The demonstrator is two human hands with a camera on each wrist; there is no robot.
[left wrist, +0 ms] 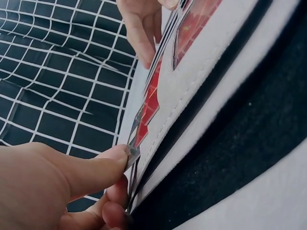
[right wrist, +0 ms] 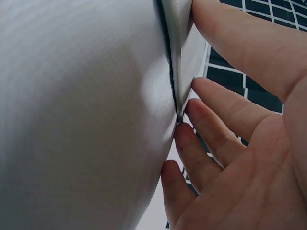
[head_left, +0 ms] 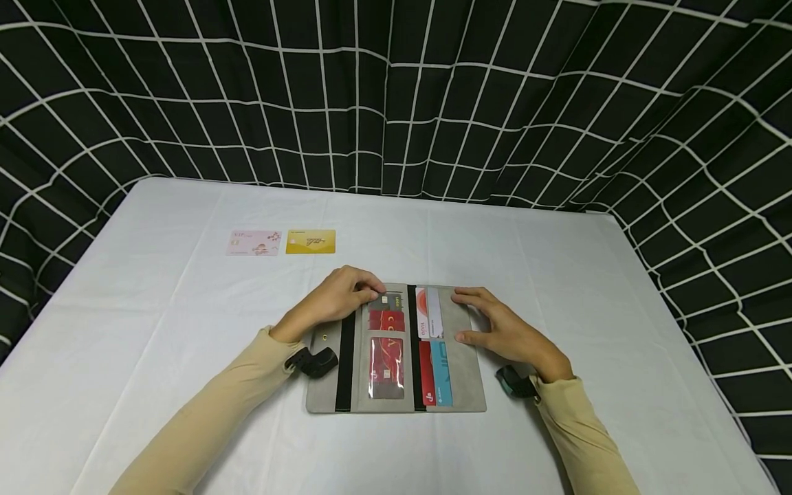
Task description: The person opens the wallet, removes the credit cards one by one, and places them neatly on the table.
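A grey bifold card wallet [head_left: 464, 385] lies opened out on the white table. My left hand [head_left: 339, 292] is at the top of its middle panel. There the thumb and fingers pinch the corner of a dark grey card [left wrist: 133, 154], which sticks up from a slot above a red card [head_left: 386, 320]. A clear window below shows another red card [head_left: 386, 364]. My right hand [head_left: 507, 330] rests its extended fingertips on the wallet's right side. Near it, white cards [head_left: 435, 313], a red card [head_left: 427, 375] and a blue card [head_left: 441, 375] sit in the right panel.
A pink card [head_left: 254, 243] and a yellow card [head_left: 311, 241] lie side by side on the table [head_left: 557, 275], behind the wallet to the left. A black curtain with a white grid [head_left: 371, 103] stands behind the table and along its sides.
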